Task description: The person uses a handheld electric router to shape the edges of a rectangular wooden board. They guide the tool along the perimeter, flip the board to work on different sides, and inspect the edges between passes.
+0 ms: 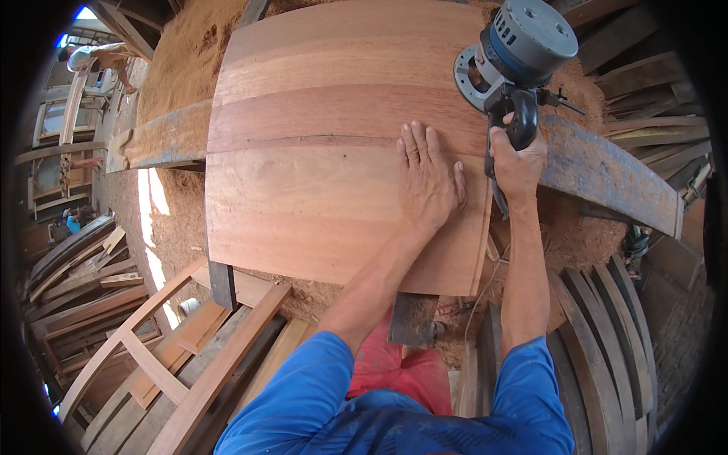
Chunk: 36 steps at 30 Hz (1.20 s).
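Note:
A wide wooden panel [303, 189], made of several joined boards in lighter and redder browns, lies flat in front of me. My left hand [428, 174] rests palm down on its right half, fingers stretched out. My right hand [519, 161] is wrapped round the black handle of a router [527, 45], a power tool with a grey motor housing and a round base. The router sits at the panel's far right edge, its base partly over the wood. Whether its bit touches the wood is hidden.
Worn support planks [607, 171] stick out beyond the panel on both sides. Sawdust [182, 76] is heaped at the far left. A wooden frame [201, 387] and boards lie near left; curved timbers [599, 341] stand near right. A cord [478, 303] hangs below the panel. Another person [98, 57] is far left.

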Motion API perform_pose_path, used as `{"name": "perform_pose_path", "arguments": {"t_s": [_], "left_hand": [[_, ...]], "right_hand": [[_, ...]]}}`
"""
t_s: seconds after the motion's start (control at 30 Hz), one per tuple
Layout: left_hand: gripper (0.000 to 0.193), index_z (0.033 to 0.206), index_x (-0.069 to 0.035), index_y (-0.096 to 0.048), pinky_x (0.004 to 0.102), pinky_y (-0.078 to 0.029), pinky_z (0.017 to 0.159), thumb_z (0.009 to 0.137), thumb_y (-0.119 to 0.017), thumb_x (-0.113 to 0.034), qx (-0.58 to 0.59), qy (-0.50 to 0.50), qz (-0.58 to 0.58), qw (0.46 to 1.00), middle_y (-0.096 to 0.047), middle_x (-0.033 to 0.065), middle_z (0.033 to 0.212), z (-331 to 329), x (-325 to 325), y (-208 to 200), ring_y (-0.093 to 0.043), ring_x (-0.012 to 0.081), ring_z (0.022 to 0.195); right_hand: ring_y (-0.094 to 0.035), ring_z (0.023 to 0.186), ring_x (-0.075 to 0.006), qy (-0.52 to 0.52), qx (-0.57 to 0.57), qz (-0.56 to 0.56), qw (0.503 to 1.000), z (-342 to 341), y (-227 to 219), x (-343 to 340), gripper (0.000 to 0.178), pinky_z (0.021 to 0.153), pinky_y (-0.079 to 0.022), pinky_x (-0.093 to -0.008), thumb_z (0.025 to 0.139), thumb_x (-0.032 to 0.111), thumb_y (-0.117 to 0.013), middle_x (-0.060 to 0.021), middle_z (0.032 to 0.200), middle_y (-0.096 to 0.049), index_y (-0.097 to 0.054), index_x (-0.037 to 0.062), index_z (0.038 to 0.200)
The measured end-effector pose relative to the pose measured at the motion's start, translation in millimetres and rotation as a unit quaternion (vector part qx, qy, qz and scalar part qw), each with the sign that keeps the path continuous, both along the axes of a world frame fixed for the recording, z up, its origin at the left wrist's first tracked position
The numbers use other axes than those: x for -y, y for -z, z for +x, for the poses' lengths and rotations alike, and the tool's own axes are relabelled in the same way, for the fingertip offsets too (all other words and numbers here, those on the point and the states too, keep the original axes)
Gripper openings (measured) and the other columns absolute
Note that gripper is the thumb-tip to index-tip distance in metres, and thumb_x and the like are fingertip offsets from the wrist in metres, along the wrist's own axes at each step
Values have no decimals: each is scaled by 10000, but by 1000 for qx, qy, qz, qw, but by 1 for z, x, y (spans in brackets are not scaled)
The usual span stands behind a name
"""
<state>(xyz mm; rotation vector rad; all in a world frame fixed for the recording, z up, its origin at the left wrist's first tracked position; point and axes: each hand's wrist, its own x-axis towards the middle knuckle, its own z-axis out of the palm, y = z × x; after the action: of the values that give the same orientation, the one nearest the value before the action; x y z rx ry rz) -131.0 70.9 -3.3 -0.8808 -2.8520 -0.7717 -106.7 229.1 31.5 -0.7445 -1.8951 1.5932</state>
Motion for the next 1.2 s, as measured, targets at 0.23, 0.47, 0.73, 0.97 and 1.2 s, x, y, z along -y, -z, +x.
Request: {"name": "perform_pose_path", "arguments": {"t_s": [0.23,0.47,0.73,0.97,1.2], "left_hand": [[758,1527,160,-258,581,-156,1261,1026,-525,-340,11,-15,58,998,-309,397,1578,-2,1,-1,-230,532,1524],[722,1555,-32,-392,621,-134,1251,975,-648,-376,21,17,97,995,-408,297,1576,-6,7,0,-285,505,1511],[431,1308,-160,-663,605,-191,1243,914,-764,-302,45,95,98,990,-543,239,1492,-2,16,-3,-380,448,1488],[286,1208,-122,-661,552,-313,1183,932,-718,-171,16,110,149,983,-605,189,1399,-39,-8,10,-456,419,1424],[200,1106,-95,-646,526,-395,1050,911,-687,-109,-32,123,181,975,-666,70,1168,-87,-31,7,-587,317,1181]], "right_hand": [[-581,703,-85,-14,0,-17,1000,35,-2,20,191,661,-485,-271,880,31,-702,-23,825,-629,-614,11,1048],[-574,729,-66,7,49,-100,994,116,-20,72,232,672,-489,-243,897,43,-710,-12,839,-618,-591,11,1094],[-565,751,-57,23,69,-97,993,171,-9,97,223,680,-485,-235,889,38,-724,-1,841,-603,-593,11,1067],[-573,742,-76,3,47,-63,997,130,-12,76,242,696,-498,-266,878,50,-725,-4,828,-600,-600,17,1083],[-582,738,-82,-12,-11,-7,1000,74,-2,47,231,691,-497,-280,868,54,-714,-15,823,-612,-608,15,1070]]}}
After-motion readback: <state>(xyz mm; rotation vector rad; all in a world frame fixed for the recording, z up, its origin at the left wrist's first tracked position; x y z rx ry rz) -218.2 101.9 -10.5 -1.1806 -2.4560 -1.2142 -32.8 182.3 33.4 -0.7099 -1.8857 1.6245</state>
